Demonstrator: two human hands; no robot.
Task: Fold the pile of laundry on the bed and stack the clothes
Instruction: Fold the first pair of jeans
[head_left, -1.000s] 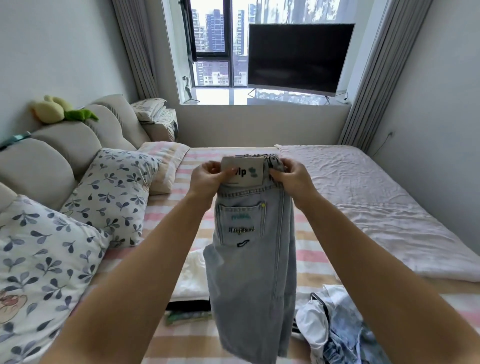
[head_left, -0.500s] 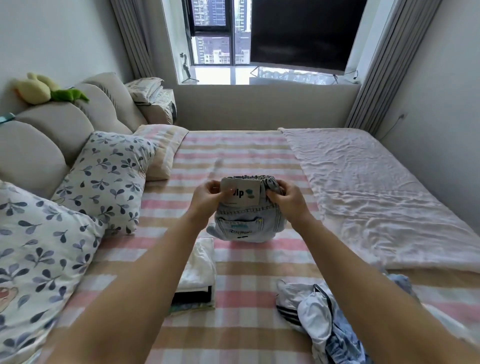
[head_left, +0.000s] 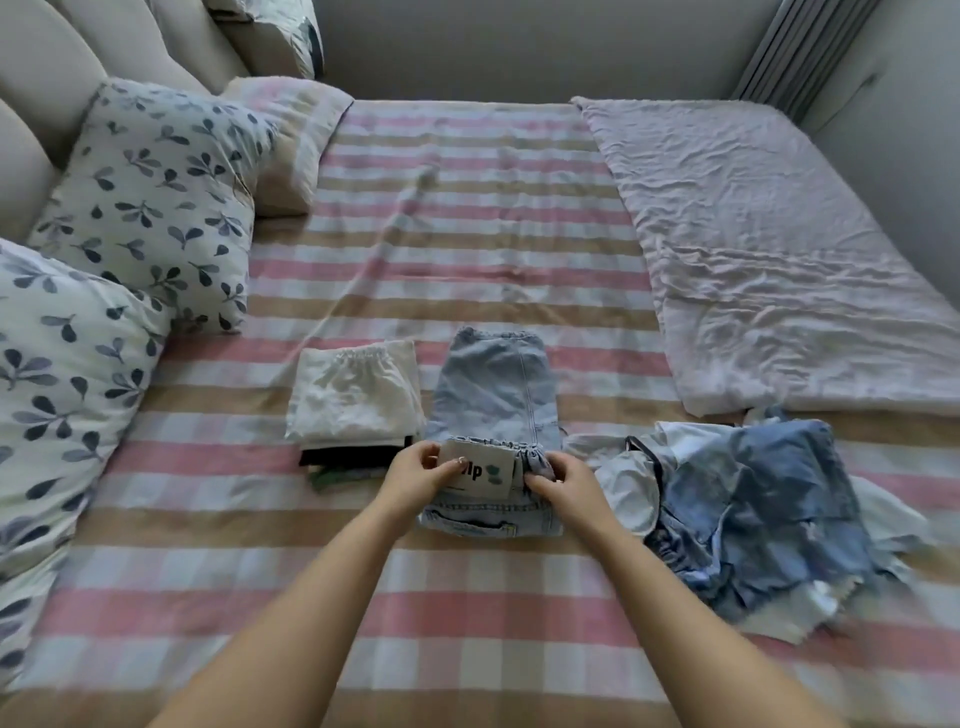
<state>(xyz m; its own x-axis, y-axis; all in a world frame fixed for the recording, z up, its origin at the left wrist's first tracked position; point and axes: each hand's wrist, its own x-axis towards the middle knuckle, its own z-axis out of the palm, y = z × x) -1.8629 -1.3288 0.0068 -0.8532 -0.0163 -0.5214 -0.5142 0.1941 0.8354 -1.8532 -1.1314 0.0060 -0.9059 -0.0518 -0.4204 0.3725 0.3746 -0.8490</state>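
Note:
Light blue jeans (head_left: 496, 395) lie on the checked bed sheet (head_left: 467, 234), their legs stretched away from me and the waistband folded back toward me. My left hand (head_left: 415, 470) pinches the left side of the waistband by its white label. On the right side of that waistband my right hand (head_left: 563, 483) grips the gathered denim. A stack of folded clothes (head_left: 356, 402), white on top with dark pieces under it, sits just left of the jeans. A loose pile of blue and white laundry (head_left: 748, 504) lies to the right.
Leaf-print pillows (head_left: 145, 202) and a padded headboard (head_left: 47, 78) line the left side. A crumpled pale pink quilt (head_left: 769, 239) covers the right half of the bed. A grey wall and curtain stand beyond the bed's far end.
The jeans hung in the air before me; both hands have brought them down onto the sheet next to the folded stack, legs laid out away from me. My view has tilted down.

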